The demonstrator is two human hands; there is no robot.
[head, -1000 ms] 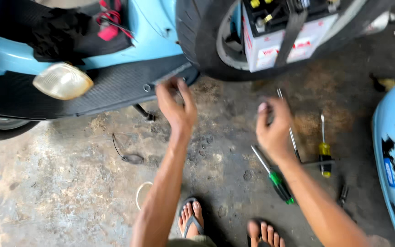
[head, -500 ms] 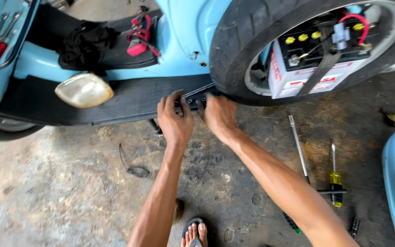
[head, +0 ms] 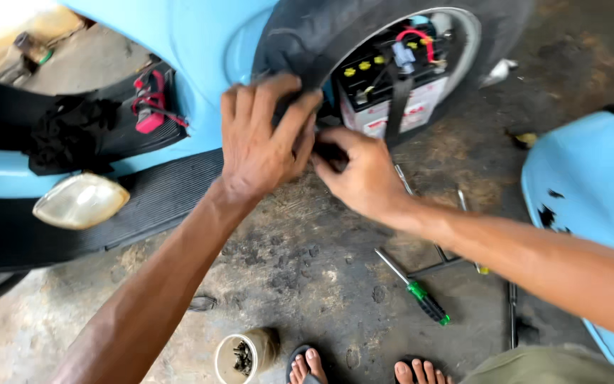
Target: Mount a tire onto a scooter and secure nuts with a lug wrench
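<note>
Our left hand (head: 261,139) presses open-palmed on the black rubber tyre (head: 335,35), steadying it, while our right hand (head: 360,174) pinches a small dark part just beside.

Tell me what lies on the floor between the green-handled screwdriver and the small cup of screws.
Nothing: in the head view, only bare stained concrete separates the green-handled screwdriver from the small cup of screws.

Premises: a small motor-scooter repair workshop, with work done at floor level. The stained, oil-marked bare concrete floor (head: 307,277) carries a light-blue scooter body (head: 193,43) lying on its side, with a black tyre (head: 364,28) ringing a battery with yellow caps (head: 392,85), and a detached light-blue body panel (head: 591,185) lies apart. Loose tools lie about: a green-handled screwdriver (head: 413,288), metal rods, and a small open tin of screws (head: 239,355).
</note>
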